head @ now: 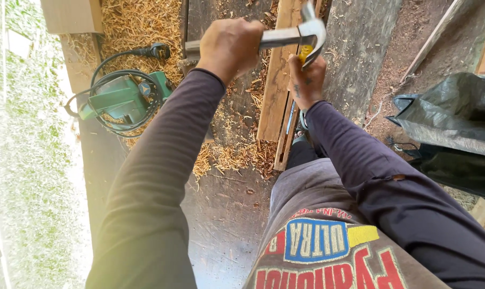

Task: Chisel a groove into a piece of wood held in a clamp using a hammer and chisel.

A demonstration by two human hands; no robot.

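My left hand [229,45] is closed around the handle of a steel claw hammer [298,35], whose head hangs just above my right hand. That hand, my right [306,80], grips a yellow-handled tool [305,52], probably a chisel, held upright against a narrow wooden plank [273,91]. The tool's tip is hidden behind my fingers. A second thin strip of wood [285,144] lies along the plank's right side. Both of my arms are in dark long sleeves.
A green power tool [122,96] with a coiled black cable lies at the left among wood shavings [138,24]. A wooden block [71,16] sits at the top left. Black plastic sheeting [456,115] is bunched at the right. My knee [306,187] is below the plank.
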